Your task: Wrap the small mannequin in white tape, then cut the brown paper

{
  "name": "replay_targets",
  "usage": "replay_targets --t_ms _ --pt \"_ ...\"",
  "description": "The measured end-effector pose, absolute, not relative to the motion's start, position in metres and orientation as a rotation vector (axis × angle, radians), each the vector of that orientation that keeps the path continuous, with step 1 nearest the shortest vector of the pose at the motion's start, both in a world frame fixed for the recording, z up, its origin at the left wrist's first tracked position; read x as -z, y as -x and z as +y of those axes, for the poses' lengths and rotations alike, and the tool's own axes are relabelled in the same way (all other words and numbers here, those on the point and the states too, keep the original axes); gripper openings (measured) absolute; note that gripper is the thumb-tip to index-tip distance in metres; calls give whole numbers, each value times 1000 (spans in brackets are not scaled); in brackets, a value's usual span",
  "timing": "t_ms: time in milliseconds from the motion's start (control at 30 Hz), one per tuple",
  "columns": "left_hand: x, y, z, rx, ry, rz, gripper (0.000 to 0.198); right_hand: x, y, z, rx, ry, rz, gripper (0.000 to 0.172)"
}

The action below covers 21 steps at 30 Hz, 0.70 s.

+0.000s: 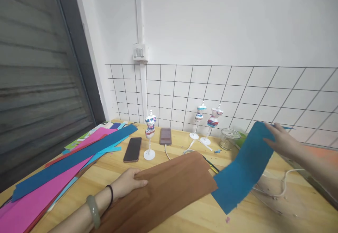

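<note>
A wide brown sheet [163, 187] slants across the front of the table. My left hand [130, 184] holds its left part, thumb on top and the other fingers hidden beneath. At the right, my right hand [280, 138] is raised and closed on the upper end of a blue sheet [244, 166]. That sheet bends and hangs down, its lower left corner meeting the right end of the brown sheet. Behind the brown sheet stands a small painted dress form [150, 130] on a white base.
Coloured strips [76, 159] are piled at the left. A phone [132, 149] and a cabled device [165, 136] lie behind the brown sheet. Two more dress forms [199, 118] [214, 120] and a clear round container [229, 138] stand near the wire grid. White cables [283, 183] run at the right.
</note>
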State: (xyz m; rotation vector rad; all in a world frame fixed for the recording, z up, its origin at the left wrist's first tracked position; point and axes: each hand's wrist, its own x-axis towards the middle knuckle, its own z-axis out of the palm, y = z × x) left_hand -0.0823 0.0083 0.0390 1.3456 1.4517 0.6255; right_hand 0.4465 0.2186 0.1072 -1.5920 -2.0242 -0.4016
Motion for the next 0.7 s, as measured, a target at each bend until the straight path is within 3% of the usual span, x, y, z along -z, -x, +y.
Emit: replay_targets --t_ms 200,300,467,700 --pt "-33 83 16 -583 -1442 1509 38 -49 -382 178 257 1574 -2244 58" --pt "-39 89 19 -482 -1554 1494 35 -32 -331 134 180 1375 -2429 46" --pt "-64 105 24 -276 -1698 1395 36 -42 -263 71 -150 1017 -2769 40" --pt "-106 142 28 -3 -1753 1389 39 -61 -224 51 -393 969 -2826 33"
